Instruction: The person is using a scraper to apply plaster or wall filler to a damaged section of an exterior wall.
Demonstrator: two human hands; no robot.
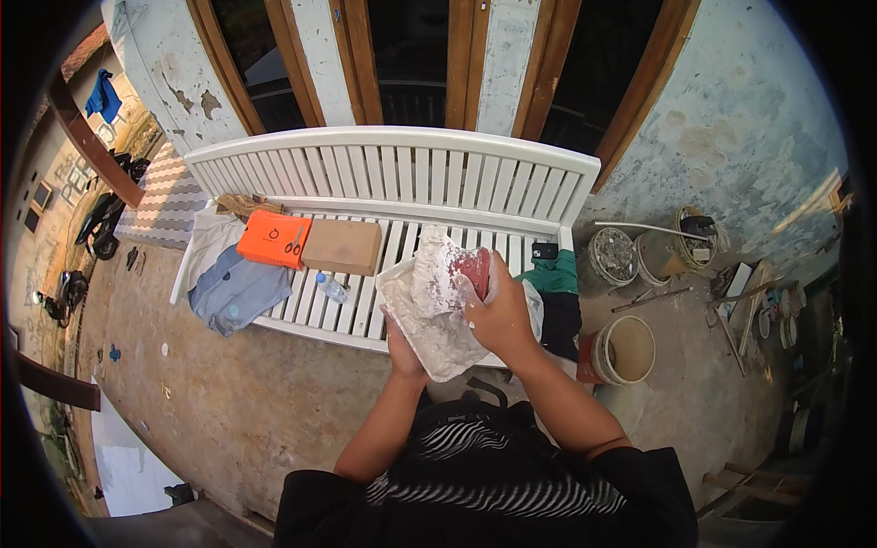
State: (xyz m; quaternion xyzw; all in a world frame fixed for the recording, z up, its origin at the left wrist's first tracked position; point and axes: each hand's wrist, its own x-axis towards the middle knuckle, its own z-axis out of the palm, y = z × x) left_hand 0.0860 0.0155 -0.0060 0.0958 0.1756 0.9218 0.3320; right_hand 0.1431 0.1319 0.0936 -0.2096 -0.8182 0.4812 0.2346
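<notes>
I see both hands raised at the centre of the frame over a white slatted bench (393, 173). My left hand (402, 352) supports a white, dust-smeared plastic bag (429, 306) from below; its fingers are hidden under the bag, so I cannot tell how they lie. My right hand (502, 315) has its fingers curled around a reddish-brown lump (475, 268) at the bag's top, pinching it against the plastic. Judging by this, the lump is only partly in the bag; whether it is going in or coming out I cannot tell.

Counted on the bench seat: one orange box (272, 239) with one pair of scissors (294, 241) on it, one brown cardboard box (343, 247), one small clear bottle (332, 288), one grey cloth (237, 290). On the floor at right I count three buckets, the nearest (625, 349) beside the bench end.
</notes>
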